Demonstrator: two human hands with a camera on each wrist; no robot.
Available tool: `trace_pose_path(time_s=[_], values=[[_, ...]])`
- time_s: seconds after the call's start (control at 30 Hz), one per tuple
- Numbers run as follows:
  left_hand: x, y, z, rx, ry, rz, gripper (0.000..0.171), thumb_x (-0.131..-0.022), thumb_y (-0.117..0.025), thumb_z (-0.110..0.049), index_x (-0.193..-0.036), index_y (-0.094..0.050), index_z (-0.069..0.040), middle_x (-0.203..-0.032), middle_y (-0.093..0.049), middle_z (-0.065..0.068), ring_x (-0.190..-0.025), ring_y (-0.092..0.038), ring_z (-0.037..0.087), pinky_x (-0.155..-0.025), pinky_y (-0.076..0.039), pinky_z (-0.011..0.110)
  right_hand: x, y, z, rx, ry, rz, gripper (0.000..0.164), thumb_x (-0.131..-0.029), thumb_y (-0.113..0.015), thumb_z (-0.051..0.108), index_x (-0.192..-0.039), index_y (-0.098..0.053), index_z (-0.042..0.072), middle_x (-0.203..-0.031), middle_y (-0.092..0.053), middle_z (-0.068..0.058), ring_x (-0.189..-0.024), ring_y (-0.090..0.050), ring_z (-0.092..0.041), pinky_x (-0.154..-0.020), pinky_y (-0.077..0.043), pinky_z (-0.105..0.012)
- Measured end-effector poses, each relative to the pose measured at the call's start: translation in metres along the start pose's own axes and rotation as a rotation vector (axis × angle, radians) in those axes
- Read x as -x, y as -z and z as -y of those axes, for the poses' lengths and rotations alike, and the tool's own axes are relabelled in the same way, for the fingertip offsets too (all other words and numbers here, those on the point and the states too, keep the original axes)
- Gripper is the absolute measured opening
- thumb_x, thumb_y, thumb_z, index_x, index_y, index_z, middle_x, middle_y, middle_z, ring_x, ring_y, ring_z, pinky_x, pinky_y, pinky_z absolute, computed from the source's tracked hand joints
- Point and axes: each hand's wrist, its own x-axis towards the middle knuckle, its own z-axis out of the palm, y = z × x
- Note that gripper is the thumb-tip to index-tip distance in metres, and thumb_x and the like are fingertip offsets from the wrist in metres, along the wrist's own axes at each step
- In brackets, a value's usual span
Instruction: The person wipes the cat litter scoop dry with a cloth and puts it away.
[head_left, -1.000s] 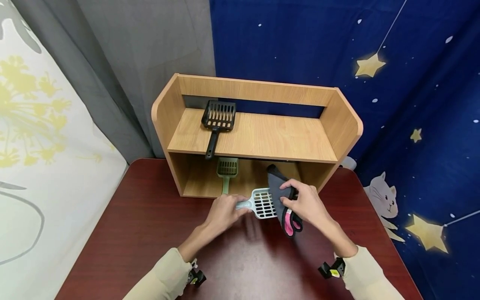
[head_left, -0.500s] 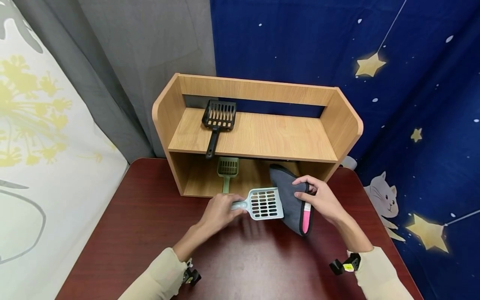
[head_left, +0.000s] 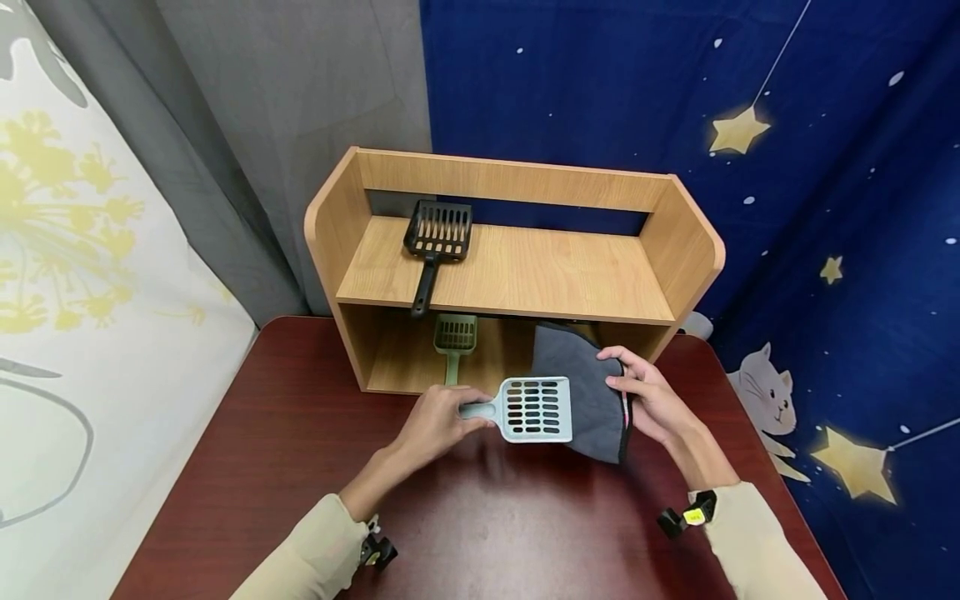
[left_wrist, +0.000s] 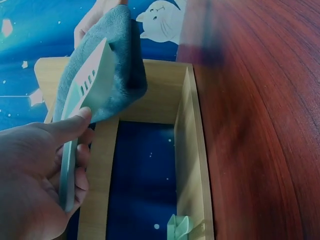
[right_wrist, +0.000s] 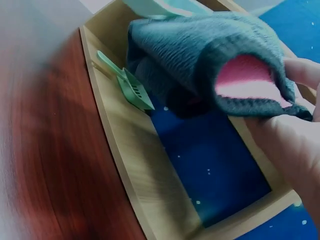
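Note:
My left hand (head_left: 438, 423) grips the handle of a pale blue slotted litter scoop (head_left: 566, 408), fingers curled round it in the left wrist view. The scoop's head points right, in front of a grey cloth (head_left: 588, 400) with black edging. My right hand (head_left: 651, 396) pinches that cloth near its right edge. A pink inner side (right_wrist: 245, 75) of the cloth shows in the right wrist view, where it is folded over. The scoop and cloth overlap in the head view; the left wrist view shows the scoop (left_wrist: 95, 75) close against the cloth (left_wrist: 125, 55).
A two-level wooden shelf (head_left: 555, 267) stands at the back of the red-brown table (head_left: 300, 467). A black slotted scoop (head_left: 437, 233) lies on its upper level, handle over the edge. A green scoop (head_left: 454, 335) lies on the lower level. Curtains hang behind.
The right hand has moved right with the cloth, which has spread flatter and shows less pink. More of the scoop's head is uncovered. The left hand has shifted slightly left with the scoop.

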Motion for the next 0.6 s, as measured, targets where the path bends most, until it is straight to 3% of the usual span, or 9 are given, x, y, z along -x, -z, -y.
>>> trace_pose_path(time_s=[0.13,0.33,0.47,0.6], values=[[-0.001,0.001,0.000,0.061,-0.039,0.016,0.030,-0.078,-0.094,-0.011,-0.106,-0.084,-0.006,-0.099,-0.081,0.005,-0.083,-0.073,0.013,-0.071,-0.058,0.026,-0.008,-0.001,-0.006,-0.089,0.012,0.041,0.044,-0.106,-0.030,-0.016,-0.134,-0.055,0.007,-0.130,-0.067,-0.011,-0.116,-0.070,-0.023,-0.093,-0.060,-0.039],[-0.005,0.000,-0.005,0.147,-0.084,0.039,0.031,-0.080,-0.093,-0.011,-0.109,-0.083,-0.003,-0.096,-0.080,0.005,-0.084,-0.071,0.011,-0.072,-0.057,0.024,-0.025,-0.013,-0.015,-0.065,-0.022,0.054,0.041,-0.106,-0.035,-0.014,-0.133,-0.056,0.009,-0.128,-0.067,-0.010,-0.117,-0.068,-0.020,-0.094,-0.058,-0.035],[-0.007,-0.001,-0.009,0.194,-0.090,0.061,0.033,-0.082,-0.091,-0.012,-0.111,-0.082,-0.002,-0.098,-0.081,0.005,-0.087,-0.073,0.012,-0.072,-0.058,0.024,-0.037,-0.020,-0.023,-0.035,-0.029,0.089,0.040,-0.106,-0.038,-0.012,-0.134,-0.056,0.011,-0.112,-0.073,-0.007,-0.111,-0.070,-0.018,-0.091,-0.058,-0.032],[-0.008,0.000,-0.011,0.219,-0.097,0.070,0.034,-0.081,-0.091,-0.010,-0.113,-0.082,-0.001,-0.099,-0.081,0.006,-0.088,-0.074,0.014,-0.072,-0.060,0.031,-0.044,-0.023,-0.029,-0.017,-0.023,0.114,0.040,-0.106,-0.041,-0.011,-0.134,-0.057,0.012,-0.097,-0.075,-0.003,-0.103,-0.073,-0.017,-0.087,-0.059,-0.029]])
